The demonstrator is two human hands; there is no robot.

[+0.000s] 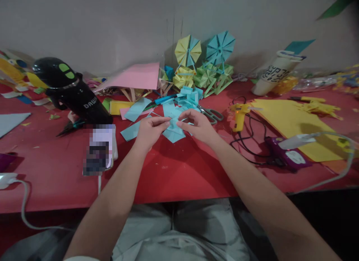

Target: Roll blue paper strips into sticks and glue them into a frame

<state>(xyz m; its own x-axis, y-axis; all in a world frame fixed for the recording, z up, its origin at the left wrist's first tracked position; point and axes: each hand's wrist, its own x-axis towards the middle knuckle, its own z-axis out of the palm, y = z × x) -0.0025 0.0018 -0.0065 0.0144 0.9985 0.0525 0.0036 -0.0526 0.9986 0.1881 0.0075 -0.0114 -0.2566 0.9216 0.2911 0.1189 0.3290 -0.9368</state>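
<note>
My left hand (151, 131) and my right hand (198, 127) are closed in a pinch from either side on a piece of folded light-blue paper (174, 136) just above the red table. The fingers cover part of the folds. Cut blue paper strips (130, 131) lie to the left of my left hand. Behind my fingers sits a pile of folded blue paper pieces (188, 96). Grey-handled scissors (214, 115) rest beyond my right hand, their blades partly hidden. A blue pen-like tool (165, 99) lies behind the paper.
On the left are a black bottle (81, 96) and a propped phone (101, 148). Folded paper wheels (220, 47) lean against the wall. A yellow glue gun (239, 117), a purple power strip (288, 154), yellow sheets (297, 126) and a white cup (270, 75) are right; cables cross there.
</note>
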